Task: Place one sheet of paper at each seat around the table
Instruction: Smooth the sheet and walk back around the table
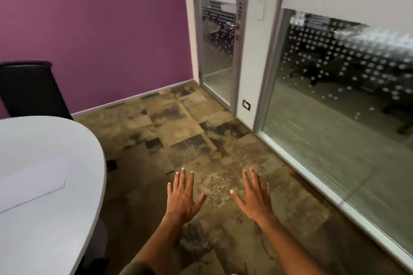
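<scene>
Both empty, the left hand (183,197) and right hand (253,198) are hovering flat with fingers spread over mottled carpet (201,131), while a thin rectangular paper sheet (31,183) is lying well left on the smooth rounded white worktop (73,140).

Purple wall (100,29), mottled brown carpet (201,129)

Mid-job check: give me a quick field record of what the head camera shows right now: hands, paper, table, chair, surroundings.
left hand: open, fingers spread, empty, over the carpet
right hand: open, fingers spread, empty, over the carpet
sheet of paper: one, lying flat on the table
table: white, rounded edge, to the person's left
chair: black, beyond the table, against the purple wall
glass door: ahead, shut
other seats: out of view
</scene>
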Action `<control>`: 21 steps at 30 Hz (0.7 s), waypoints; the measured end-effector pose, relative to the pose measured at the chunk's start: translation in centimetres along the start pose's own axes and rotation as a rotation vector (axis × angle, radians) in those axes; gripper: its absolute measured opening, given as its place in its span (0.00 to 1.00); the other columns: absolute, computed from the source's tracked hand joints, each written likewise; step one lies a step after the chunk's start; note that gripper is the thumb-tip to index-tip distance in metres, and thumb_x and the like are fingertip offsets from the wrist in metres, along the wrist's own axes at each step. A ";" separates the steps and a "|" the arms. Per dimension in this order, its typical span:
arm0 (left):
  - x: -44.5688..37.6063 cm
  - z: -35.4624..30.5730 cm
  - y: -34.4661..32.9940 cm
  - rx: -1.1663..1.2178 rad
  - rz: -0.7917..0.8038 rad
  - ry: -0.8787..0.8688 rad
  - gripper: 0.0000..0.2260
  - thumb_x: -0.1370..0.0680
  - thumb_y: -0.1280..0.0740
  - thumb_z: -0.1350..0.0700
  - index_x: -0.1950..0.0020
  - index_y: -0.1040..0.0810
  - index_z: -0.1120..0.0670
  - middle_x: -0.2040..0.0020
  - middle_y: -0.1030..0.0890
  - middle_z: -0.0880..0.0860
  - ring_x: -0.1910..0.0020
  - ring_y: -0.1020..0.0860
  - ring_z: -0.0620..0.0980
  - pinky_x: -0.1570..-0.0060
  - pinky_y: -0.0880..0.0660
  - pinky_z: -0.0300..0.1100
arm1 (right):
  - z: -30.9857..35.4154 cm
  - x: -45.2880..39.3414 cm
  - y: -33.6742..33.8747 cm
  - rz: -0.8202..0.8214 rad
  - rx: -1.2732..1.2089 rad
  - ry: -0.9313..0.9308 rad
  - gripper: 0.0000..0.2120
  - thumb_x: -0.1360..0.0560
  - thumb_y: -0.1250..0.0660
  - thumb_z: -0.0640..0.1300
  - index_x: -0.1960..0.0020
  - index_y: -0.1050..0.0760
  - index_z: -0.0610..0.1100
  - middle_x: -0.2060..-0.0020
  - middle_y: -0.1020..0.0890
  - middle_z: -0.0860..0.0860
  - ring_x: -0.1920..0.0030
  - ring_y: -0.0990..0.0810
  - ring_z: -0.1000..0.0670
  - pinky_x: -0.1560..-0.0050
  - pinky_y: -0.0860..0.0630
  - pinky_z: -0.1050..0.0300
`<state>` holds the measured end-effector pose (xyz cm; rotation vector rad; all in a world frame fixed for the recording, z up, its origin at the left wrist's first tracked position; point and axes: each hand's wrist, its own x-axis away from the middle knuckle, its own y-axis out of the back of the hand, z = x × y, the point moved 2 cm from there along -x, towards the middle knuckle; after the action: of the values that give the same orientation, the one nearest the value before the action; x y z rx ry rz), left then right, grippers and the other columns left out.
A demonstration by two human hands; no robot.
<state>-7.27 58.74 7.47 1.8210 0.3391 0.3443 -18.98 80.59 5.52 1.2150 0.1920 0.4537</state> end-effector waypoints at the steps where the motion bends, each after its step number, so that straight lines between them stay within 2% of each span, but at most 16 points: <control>1: -1.7 -0.1 0.6 0.002 -0.017 0.015 0.40 0.27 0.57 0.27 0.20 0.56 0.48 0.19 0.57 0.54 0.20 0.59 0.55 0.24 0.52 0.58 | 0.6 -2.1 0.6 0.002 0.003 0.030 0.42 0.26 0.51 0.72 0.20 0.56 0.52 0.20 0.55 0.49 0.20 0.52 0.43 0.24 0.50 0.38; 6: -8.5 1.8 2.7 0.046 -0.092 0.151 0.42 0.29 0.59 0.25 0.20 0.54 0.48 0.19 0.56 0.54 0.20 0.58 0.55 0.24 0.52 0.59 | 5.2 -11.8 1.8 0.030 0.030 0.180 0.41 0.25 0.49 0.71 0.20 0.56 0.52 0.20 0.56 0.49 0.20 0.52 0.43 0.24 0.51 0.38; 11: -13.5 6.8 4.3 0.059 -0.131 0.312 0.42 0.28 0.57 0.26 0.20 0.53 0.48 0.19 0.57 0.55 0.20 0.58 0.55 0.24 0.51 0.59 | 11.3 -20.4 0.6 0.097 0.056 0.298 0.41 0.25 0.49 0.71 0.20 0.56 0.53 0.20 0.56 0.50 0.20 0.53 0.44 0.23 0.52 0.38; 21: -22.4 24.5 6.0 0.030 -0.154 0.598 0.39 0.26 0.57 0.28 0.20 0.56 0.47 0.20 0.60 0.55 0.21 0.60 0.57 0.24 0.55 0.61 | 29.8 -35.2 -5.7 0.156 0.142 0.588 0.41 0.25 0.50 0.71 0.20 0.56 0.52 0.20 0.55 0.50 0.20 0.53 0.46 0.23 0.52 0.40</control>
<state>-17.57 26.67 5.47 1.6777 0.8961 0.7776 -37.85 38.14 7.13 1.2123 0.6434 0.9426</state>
